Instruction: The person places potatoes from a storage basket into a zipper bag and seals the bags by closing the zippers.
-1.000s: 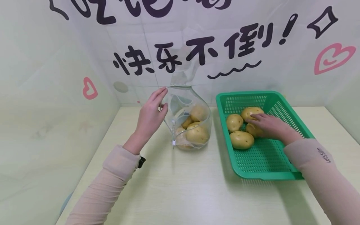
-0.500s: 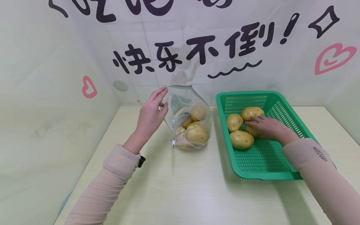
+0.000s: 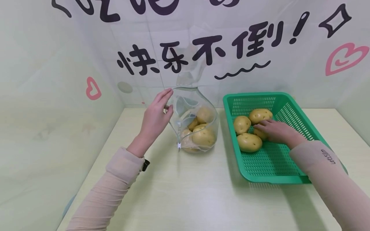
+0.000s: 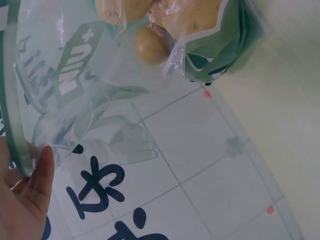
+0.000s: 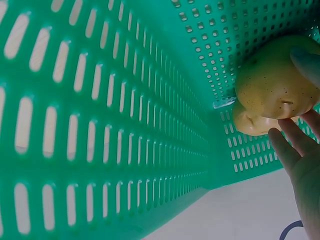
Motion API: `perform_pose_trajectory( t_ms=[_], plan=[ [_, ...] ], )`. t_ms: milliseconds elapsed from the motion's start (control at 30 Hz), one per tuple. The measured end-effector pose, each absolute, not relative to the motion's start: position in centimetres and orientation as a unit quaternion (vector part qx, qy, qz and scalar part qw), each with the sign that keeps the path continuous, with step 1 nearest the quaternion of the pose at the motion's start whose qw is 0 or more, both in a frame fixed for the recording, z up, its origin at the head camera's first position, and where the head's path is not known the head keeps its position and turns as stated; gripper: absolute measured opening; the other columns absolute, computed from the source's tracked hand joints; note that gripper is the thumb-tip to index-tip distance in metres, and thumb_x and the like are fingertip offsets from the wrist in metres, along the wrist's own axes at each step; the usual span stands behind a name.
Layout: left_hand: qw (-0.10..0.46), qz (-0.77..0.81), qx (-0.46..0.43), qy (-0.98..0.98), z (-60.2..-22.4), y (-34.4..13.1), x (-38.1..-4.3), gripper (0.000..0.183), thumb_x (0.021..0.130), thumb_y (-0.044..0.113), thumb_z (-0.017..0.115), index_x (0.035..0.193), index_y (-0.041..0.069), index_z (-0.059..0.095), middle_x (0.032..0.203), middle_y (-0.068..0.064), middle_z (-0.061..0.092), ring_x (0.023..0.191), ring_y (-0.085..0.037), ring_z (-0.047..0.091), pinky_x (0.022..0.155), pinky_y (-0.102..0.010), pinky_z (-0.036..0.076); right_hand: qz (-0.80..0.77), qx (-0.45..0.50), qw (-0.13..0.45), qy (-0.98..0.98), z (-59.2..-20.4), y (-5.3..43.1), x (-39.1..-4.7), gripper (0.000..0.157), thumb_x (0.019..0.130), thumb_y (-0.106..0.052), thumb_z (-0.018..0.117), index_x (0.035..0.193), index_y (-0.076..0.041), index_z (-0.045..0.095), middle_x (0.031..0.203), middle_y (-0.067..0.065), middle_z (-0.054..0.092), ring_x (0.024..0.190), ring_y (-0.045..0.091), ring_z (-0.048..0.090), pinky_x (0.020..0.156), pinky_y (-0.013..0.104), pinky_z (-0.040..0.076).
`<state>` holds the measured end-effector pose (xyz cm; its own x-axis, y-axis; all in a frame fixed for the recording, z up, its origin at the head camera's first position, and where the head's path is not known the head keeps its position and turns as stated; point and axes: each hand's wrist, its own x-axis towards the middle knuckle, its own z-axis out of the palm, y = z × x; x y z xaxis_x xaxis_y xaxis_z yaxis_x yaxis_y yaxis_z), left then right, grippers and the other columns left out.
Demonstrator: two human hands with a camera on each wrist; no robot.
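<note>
My left hand (image 3: 156, 114) pinches the left edge of the mouth of a clear zip bag (image 3: 187, 102). The bag gapes toward me, its white slider hanging at the lower left corner. Several potatoes (image 3: 203, 136) lie inside it; the left wrist view shows green print on the plastic. On the right, my right hand (image 3: 278, 131) reaches into a green plastic basket (image 3: 274, 179) and grips a potato (image 3: 259, 132), thumb on one side and fingers on the other. Its palm side hides part of that potato. Three more potatoes (image 3: 249, 142) sit around it at the basket's left.
Both the bag and the basket stand on a pale wooden table (image 3: 185, 195), near a white printed backdrop (image 3: 162, 29) behind them. A gap of bare table separates bag from basket. A pale side wall (image 3: 52, 128) bounds the left.
My right hand has shifted very slightly over the potato in the basket. The left hand keeps its hold on the bag's edge, and the view has tilted a little.
</note>
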<state>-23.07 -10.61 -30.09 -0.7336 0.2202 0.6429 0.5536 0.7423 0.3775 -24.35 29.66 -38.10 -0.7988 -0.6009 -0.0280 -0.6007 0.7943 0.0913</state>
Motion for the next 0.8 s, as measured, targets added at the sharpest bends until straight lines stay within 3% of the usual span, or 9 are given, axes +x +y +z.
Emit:
perform_pose_trajectory(
  t_ms=[300,800],
  plan=[
    [0.292,-0.289,-0.219,-0.885,-29.99,-10.62,-23.00,0.044,0.088,-0.002,0.057,0.132,-0.002,0.054,0.138,-0.013,0.054,0.083,-0.025,0.069,0.062,-0.032,0.057,-0.051,0.317,-0.003,-0.947,-37.91,29.74,-24.51,0.046,0.079,-0.002,0.072,0.122,-0.003,0.058,0.119,0.022,0.058,0.102,0.042,0.059,0.066,0.048,0.055],
    [0.289,-0.286,-0.223,-0.886,-30.08,-10.61,-23.08,0.043,0.089,-0.002,0.057,0.132,-0.002,0.054,0.139,-0.013,0.054,0.084,-0.025,0.069,0.064,-0.032,0.058,-0.016,0.298,-0.014,-0.954,-37.51,29.61,-24.22,0.058,0.072,0.001,0.077,0.125,0.000,0.053,0.112,0.024,0.058,0.086,0.037,0.060,0.058,0.044,0.052]
  ],
)
